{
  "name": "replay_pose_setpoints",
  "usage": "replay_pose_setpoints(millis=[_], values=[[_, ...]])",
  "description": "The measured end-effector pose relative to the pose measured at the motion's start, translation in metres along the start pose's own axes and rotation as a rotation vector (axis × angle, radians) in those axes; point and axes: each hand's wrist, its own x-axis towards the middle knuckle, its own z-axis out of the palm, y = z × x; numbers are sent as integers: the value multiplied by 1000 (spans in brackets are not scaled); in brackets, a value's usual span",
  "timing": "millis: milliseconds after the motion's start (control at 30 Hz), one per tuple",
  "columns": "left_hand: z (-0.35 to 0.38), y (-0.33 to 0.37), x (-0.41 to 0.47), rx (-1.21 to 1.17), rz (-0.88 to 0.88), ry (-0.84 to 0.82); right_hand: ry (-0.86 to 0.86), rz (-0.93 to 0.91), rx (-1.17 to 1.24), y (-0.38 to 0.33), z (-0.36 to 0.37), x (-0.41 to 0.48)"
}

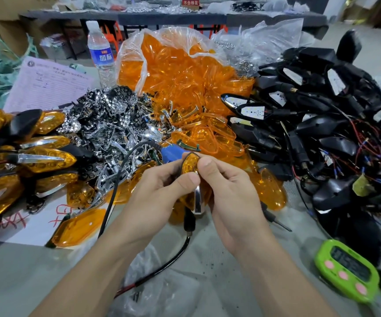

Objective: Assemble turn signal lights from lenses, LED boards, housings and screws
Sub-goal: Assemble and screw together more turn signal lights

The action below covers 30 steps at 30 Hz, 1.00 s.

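Broadly, a grey worktable (221, 250) carries everything. On its right side sprawls a heap of black housings (322, 129), many with white LED boards showing and red and black wires tangled through them. Behind the middle stands a clear bag of orange lenses (180, 72), with more loose lenses spilling toward the front. Left of centre lies a pile of chrome reflectors (109, 126), and at the far left a stack of finished turn signal lights (24, 156).

Both hands meet over the near middle of the table. The left hand (155, 193) and the right hand (228, 193) together hold one turn signal light (190, 163), lens facing up; each thumb presses on the orange lens while the curled fingers wrap behind the housing. Its black cable (162, 268) trails down toward the near edge.

A green digital timer (347, 271) sits at the lower right, and a water bottle (100, 56) stands upright beside the lens bag.
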Motion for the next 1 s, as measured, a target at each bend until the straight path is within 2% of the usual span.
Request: replay_pose_setpoints(millis=[133, 233, 300, 433, 533, 633, 767, 1000], values=[[-9, 5, 3, -258, -60, 6, -215, 154, 145, -7, -15, -1], [-14, 10, 3, -365, -47, -42, -353, 148, 160, -3, -15, -3], [-14, 12, 2, -397, -13, -52, -343, 99, 136, -2, -14, -1], [-13, 18, 0, -226, 115, -30, -286, -75, -41, -1, -15, 1], [-12, 19, -1, -160, 149, -49, -248, -201, -127, -2, -16, 0], [-16, 17, 2, -135, 121, 0, -200, -217, -134, 0, -16, 1], [-20, 15, 4, -256, 102, 5, -106, -271, -189, 4, -14, 1], [-17, 17, 3, -279, 119, 35, -174, -308, -230, 1, -15, -1]])
